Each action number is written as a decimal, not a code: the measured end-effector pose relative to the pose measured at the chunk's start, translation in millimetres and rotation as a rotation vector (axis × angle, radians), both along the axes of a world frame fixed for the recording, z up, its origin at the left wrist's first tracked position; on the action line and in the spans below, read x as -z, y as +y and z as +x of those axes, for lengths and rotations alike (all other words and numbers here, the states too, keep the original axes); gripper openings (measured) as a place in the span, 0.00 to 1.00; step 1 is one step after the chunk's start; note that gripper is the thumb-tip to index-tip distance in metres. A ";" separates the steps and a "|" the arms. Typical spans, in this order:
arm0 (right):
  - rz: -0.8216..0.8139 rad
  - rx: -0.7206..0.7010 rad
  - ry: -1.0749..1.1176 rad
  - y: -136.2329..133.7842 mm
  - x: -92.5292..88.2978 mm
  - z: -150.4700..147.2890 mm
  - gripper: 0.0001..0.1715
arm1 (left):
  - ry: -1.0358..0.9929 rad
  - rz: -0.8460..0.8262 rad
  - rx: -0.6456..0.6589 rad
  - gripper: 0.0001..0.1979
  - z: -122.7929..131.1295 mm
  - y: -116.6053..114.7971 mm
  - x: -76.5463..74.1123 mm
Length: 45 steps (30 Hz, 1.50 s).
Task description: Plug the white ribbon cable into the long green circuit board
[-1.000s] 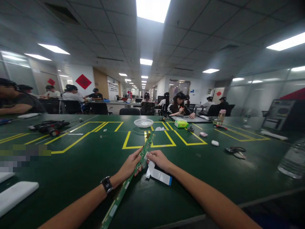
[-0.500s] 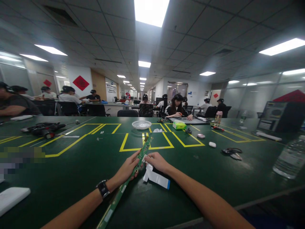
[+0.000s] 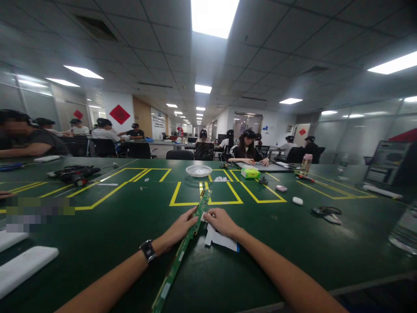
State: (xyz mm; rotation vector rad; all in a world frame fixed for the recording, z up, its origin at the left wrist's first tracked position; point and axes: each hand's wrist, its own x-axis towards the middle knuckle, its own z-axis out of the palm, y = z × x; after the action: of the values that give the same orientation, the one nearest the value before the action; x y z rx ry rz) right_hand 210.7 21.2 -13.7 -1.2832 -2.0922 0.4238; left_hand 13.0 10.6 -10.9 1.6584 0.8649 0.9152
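Holds circuit board (image 3: 182,253) in L hand (image 3: 177,227), slanting away to R over tbl (image 3: 260,269); holds flat cable (image 3: 224,241) in R hand (image 3: 223,222), just R of board. Has round tray (image 3: 198,175) on tbl beyond board's far end, w/ pack (image 3: 250,173) to tray's R. Has sm. case (image 3: 297,201), then cord (image 3: 326,212), farther R; btl (image 3: 404,228) at R edge. Has tool bundle (image 3: 74,174) back L, slab (image 3: 29,267) near L.
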 end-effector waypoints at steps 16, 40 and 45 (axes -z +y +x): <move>0.161 0.095 -0.230 1.7 -1.9 17.9 0.09 | 0.486 0.569 -0.298 0.20 -11.1 11.3 8.7; 0.215 -0.006 -0.298 5.2 1.8 15.0 0.08 | 0.567 0.709 -0.178 0.18 -8.0 0.3 5.9; 0.203 0.194 -0.361 15.1 6.6 23.7 0.09 | 0.554 0.734 -0.193 0.18 -7.1 -3.9 2.8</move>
State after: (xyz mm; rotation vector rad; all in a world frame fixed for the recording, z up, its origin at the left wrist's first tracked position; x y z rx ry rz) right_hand 234.4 36.3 -20.4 -1.5069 -2.2014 -0.1135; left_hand 5.9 6.8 -13.7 2.5753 1.1517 0.9847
